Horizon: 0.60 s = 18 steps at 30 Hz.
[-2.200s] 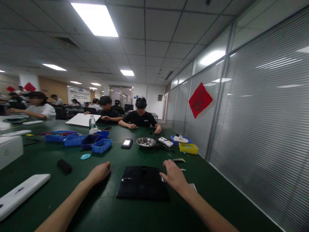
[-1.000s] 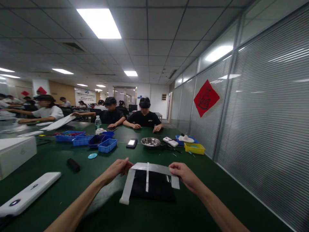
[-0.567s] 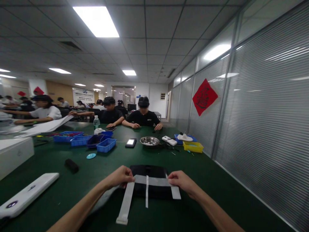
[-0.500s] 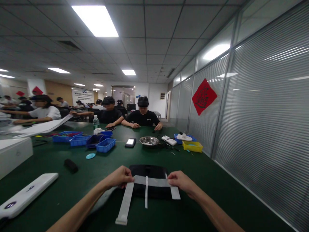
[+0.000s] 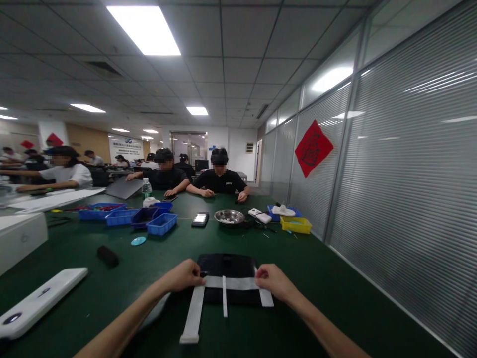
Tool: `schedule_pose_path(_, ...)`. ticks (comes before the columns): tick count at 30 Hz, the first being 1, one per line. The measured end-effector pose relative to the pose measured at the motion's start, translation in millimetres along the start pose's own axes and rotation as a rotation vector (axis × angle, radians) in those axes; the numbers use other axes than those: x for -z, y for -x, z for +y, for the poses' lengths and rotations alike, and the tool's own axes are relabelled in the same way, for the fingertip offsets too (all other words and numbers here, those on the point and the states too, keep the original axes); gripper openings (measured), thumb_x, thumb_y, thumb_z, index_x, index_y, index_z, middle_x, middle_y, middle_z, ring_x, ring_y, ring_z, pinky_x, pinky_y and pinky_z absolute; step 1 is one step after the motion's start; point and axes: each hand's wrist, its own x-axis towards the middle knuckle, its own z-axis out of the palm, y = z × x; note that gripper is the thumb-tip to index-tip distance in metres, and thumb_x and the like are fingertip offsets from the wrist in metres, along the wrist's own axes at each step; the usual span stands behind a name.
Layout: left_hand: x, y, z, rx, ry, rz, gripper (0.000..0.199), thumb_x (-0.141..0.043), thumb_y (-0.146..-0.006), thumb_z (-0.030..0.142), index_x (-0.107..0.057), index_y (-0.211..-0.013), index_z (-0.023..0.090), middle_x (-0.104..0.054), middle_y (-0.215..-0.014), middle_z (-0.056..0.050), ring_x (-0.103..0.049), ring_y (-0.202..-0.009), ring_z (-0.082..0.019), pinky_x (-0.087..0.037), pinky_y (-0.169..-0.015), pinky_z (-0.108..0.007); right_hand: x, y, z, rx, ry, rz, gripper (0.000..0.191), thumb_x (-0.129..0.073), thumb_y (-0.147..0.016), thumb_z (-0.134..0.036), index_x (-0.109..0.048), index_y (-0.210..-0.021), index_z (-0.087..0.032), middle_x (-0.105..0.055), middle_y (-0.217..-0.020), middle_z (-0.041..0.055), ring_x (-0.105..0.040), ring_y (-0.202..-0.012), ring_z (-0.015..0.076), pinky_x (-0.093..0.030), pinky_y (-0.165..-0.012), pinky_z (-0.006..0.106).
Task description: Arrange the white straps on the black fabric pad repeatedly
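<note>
My left hand [image 5: 188,276] pinches the left end of a white strap [image 5: 238,284] that looks like flat woven band. The right end is pinched by my right hand [image 5: 275,281], so the band stretches level between them. One long tail with a thicker end hangs below my left hand, a shorter tail below my right. A narrow white strip [image 5: 224,298] hangs from the band's middle. Just behind the strap lies a flat, glossy black object [image 5: 227,263], whose kind I cannot make out; the band crosses in front of it.
On the green table [image 5: 149,318], a long white device [image 5: 44,301] and a small black block [image 5: 108,256] lie left. Farther back are blue bins [image 5: 162,225], a phone [image 5: 200,220], a metal bowl [image 5: 230,222] and a yellow basket [image 5: 296,226]. Co-workers sit opposite.
The strap and both hands have shifted slightly left and the band sits a little lower. Across the table, a co-worker's hand now holds a grey panel, and the white sheet lies lower.
</note>
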Motion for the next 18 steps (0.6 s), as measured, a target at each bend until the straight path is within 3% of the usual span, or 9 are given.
schedule_pose_path(9,-3.1,-1.7,-1.0,0.034,-0.110,0.034,0.034,-0.059,-0.070,0.049,-0.065,-0.070,0.015,-0.054,-0.060,0.003,-0.046,-0.055,-0.011,-0.026,-0.050,-0.022,-3.0,-2.3,7.0,0.035,0.106,0.017,0.018,-0.059,-0.074,-0.024,-0.067,-0.087,-0.016,-0.068,-0.085,0.0042,-0.062,-0.077,0.0162,-0.045,-0.064,0.024)
schedule_pose_path(18,-2.1,0.5,1.7,0.022,-0.176,0.029,0.034,-0.056,-0.073,0.048,-0.065,-0.072,0.016,-0.057,-0.064,0.002,-0.049,-0.059,-0.012,-0.027,-0.050,-0.022,-0.9,6.6,-6.6,0.010,0.134,0.003,0.019,-0.057,-0.077,-0.025,-0.066,-0.090,-0.015,-0.067,-0.090,0.0049,-0.062,-0.080,0.0160,-0.045,-0.064,0.024)
